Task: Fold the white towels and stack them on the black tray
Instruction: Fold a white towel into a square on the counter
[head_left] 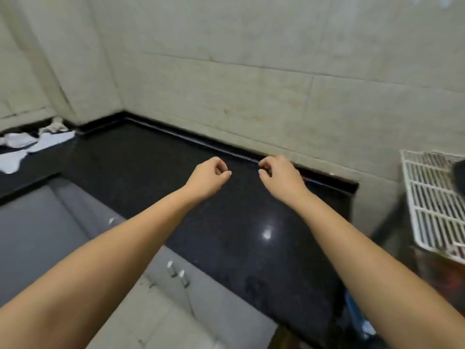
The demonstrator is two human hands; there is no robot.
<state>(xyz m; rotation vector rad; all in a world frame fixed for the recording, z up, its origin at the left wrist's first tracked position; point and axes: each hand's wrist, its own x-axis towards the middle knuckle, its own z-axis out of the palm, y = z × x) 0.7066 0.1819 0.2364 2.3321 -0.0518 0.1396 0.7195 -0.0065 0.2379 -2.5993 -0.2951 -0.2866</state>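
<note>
Both bare forearms reach forward over the glossy black speckled stone worktop (176, 157). The left hand (210, 176) hangs above the stone with its fingers loosely curled toward the thumb, pinching nothing that can be seen. The right hand (278, 175) mirrors it just beside, fingers likewise loosely curled and empty, close to the raised black lip along the worktop's back edge. The two hands are near each other but apart.

The crumpled white towels (32, 144) lie unfolded in a loose heap at the far left end of the worktop, well apart from both hands, near the corner of the pale tiled wall (276, 59). At the right edge a white wire grid rack (432, 200) sits tilted. Below the worktop's near edge are grey cabinet fronts with small metal handles (177, 272).
</note>
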